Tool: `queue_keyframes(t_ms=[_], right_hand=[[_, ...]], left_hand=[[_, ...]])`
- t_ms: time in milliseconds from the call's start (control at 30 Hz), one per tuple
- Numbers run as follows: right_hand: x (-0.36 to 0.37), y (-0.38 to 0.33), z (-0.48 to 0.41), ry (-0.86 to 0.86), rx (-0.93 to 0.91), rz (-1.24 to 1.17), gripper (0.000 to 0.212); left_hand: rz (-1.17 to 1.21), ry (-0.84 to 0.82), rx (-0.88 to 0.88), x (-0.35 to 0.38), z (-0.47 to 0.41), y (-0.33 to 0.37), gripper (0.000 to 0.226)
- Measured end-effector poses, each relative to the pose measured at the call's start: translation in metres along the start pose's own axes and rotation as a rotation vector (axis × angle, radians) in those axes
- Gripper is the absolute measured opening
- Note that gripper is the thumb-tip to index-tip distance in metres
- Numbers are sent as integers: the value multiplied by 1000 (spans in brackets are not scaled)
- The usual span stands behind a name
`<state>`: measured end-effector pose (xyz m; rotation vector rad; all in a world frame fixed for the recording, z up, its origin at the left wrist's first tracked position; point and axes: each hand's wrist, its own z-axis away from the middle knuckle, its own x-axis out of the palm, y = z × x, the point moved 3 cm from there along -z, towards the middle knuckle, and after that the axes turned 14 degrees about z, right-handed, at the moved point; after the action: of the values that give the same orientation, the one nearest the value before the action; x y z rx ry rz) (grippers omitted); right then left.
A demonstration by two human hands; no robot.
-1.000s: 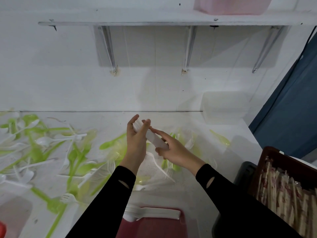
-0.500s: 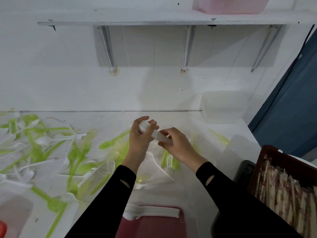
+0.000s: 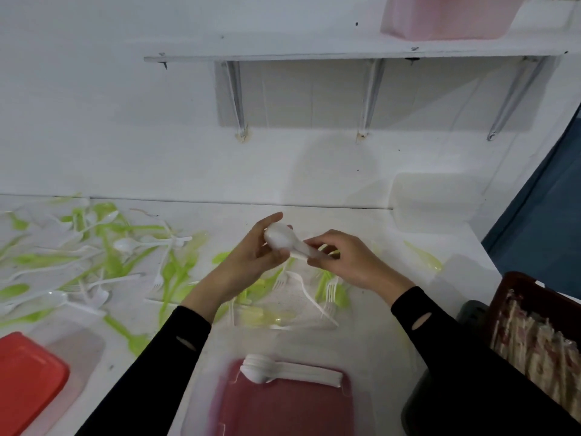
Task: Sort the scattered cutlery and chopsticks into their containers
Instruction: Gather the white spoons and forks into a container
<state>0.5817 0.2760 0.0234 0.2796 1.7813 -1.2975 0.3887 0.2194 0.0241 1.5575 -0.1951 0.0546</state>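
We see one big white wall (image 3: pixel 125 121) at the back. Below it is one white surface (image 3: pixel 345 215) that runs from left to right.

One long shelf (image 3: pixel 314 47) is on the wall. It sits on three brackets (image 3: pixel 234 99). One pink box (image 3: pixel 446 17) stands on the shelf, at the right.

One brown crate (image 3: pixel 515 284) is at the right edge. It is full of wrapped chopsticks (image 3: pixel 534 341), too many for us to count.

One clear tub (image 3: pixel 283 410) with a red bottom is close to us, in the middle. One neat stack of white spoons (image 3: pixel 292 372) lies in it, along its far side. We cannot count the spoons in the stack.

One red lid (image 3: pixel 28 379) is at the near left. One clear box (image 3: pixel 437 199) stands at the far right of the surface, by the wall.

Green cutlery (image 3: pixel 176 272) and white cutlery (image 3: pixel 147 243) lie mixed all over the left and middle of the surface. There are far too many pieces to count. One green piece (image 3: pixel 423 256) lies alone at the right.

We see two arms in black sleeves. The left grip (image 3: pixel 251 262) curls round the bowl end of a white spoon (image 3: pixel 283 240). The right grip (image 3: pixel 349 262) pinches its handle. It may be a few spoons stacked; we cannot tell. The spoon is up in the air, over the mixed pile and behind the tub.
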Motion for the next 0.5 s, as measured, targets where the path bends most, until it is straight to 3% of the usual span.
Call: queue_keyframes(t_ms=[100, 200, 367, 500], right_hand=[[-4, -25, 7, -46, -40, 35, 27], [-9, -45, 18, -137, -76, 126, 22], [-36, -60, 42, -274, -60, 71, 28], [-23, -72, 70, -595, -93, 9, 28]], left_hand=[[96, 101, 73, -10, 21, 11, 58], [89, 100, 100, -11, 42, 13, 53], [-39, 78, 3, -23, 78, -3, 50], [-108, 181, -87, -38, 104, -26, 42]])
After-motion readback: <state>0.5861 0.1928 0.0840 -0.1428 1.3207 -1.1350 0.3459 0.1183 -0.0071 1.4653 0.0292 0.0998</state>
